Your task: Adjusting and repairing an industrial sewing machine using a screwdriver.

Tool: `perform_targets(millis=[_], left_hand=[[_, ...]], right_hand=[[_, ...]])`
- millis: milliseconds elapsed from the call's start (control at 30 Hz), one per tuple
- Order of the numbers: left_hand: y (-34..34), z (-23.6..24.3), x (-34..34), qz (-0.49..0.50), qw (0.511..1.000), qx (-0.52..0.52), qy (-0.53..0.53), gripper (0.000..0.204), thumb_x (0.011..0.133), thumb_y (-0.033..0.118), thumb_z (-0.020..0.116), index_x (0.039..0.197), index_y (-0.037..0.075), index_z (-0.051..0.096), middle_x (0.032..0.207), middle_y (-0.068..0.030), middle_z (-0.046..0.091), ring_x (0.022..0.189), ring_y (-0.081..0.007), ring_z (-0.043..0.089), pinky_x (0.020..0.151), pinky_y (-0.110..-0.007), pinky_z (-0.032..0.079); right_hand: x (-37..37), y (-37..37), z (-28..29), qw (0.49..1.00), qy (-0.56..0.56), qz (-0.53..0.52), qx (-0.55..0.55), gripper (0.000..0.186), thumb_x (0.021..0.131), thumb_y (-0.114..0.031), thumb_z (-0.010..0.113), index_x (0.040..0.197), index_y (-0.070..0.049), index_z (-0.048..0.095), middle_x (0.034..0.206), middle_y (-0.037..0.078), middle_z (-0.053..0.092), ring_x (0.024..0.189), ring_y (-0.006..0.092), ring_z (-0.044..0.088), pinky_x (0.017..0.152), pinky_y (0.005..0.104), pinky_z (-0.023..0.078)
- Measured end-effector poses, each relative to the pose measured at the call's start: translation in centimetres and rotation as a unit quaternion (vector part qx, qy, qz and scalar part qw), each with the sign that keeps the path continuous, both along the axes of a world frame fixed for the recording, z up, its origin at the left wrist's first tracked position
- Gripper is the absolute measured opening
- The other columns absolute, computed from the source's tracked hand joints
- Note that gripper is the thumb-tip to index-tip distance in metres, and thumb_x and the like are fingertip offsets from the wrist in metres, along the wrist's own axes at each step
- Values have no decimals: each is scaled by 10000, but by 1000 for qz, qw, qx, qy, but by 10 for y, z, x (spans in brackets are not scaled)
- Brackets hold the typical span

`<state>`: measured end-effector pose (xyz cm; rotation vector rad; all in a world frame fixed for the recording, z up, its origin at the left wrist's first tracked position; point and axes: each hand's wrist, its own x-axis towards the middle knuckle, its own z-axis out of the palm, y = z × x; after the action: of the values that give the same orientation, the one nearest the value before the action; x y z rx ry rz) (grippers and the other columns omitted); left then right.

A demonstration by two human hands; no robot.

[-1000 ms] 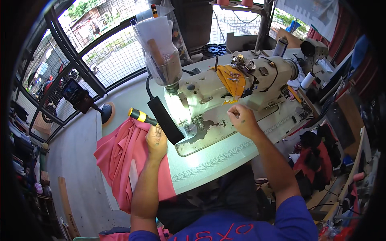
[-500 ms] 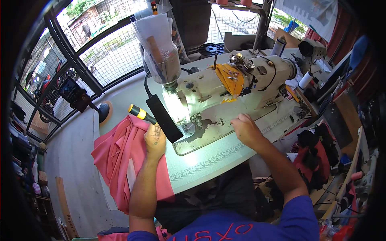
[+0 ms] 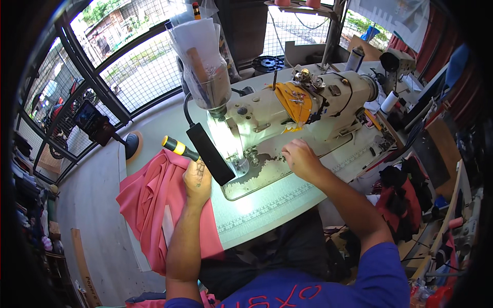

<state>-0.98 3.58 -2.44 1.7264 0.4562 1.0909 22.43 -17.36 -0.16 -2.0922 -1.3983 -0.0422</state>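
Observation:
My left hand [image 3: 197, 180] is closed around the lower end of a screwdriver [image 3: 177, 147] with a yellow-and-black handle. Its shaft passes out of sight behind the black lamp box [image 3: 209, 154], toward the lit needle end of the sewing machine [image 3: 267, 110]. Pink fabric [image 3: 154, 197] lies bunched at the table's left, beneath my left forearm. Over the machine bed [image 3: 272, 177], right of the needle area, hovers my right hand [image 3: 304, 160]. Its fingers are pinched together, and whatever they hold is hidden or too small to name.
A yellow cloth stuck with pins [image 3: 294, 105] wraps the machine arm. A plastic-covered container [image 3: 205, 77] rises above the needle end. White thread [image 3: 390, 101] and a spray can [image 3: 355, 59] stand at the back right. A phone on a stand [image 3: 92, 120] is at the left.
My right hand has moved left over the machine bed, nearer the needle area. My left hand keeps its grip, and the screwdriver handle has shifted only slightly.

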Motion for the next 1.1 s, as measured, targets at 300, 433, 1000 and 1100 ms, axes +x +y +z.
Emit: perform_targets(millis=[300,433,1000,1100], left_hand=[[-4,7,1,-1,1000,14,22,72,961,32,556,917,-11,594,822,-73,656,760,-146,651,721,-275,520],[-7,16,3,-15,998,-16,57,88,977,50,536,927,-20,549,856,-86,613,814,-167,640,767,-288,522],[-9,14,3,-23,999,-17,44,61,970,41,550,939,-12,552,849,-84,629,781,-155,638,725,-268,517],[-7,7,3,-8,999,-21,32,59,966,34,551,957,-24,557,845,-80,630,775,-152,642,714,-267,518]], right_hand=[[6,17,-15,993,-63,12,-100,72,811,-74,568,771,-26,603,849,187,604,871,383,577,789,482,470],[-7,30,-10,978,-168,-21,-121,95,749,-76,597,781,-39,678,849,162,651,869,344,624,748,442,514],[139,-186,-3,948,-126,-212,-202,138,741,-39,559,813,75,584,809,306,595,826,462,596,753,529,475],[143,-195,-5,969,-113,-197,-96,102,759,-30,554,796,62,581,768,295,583,841,461,589,753,532,463]])
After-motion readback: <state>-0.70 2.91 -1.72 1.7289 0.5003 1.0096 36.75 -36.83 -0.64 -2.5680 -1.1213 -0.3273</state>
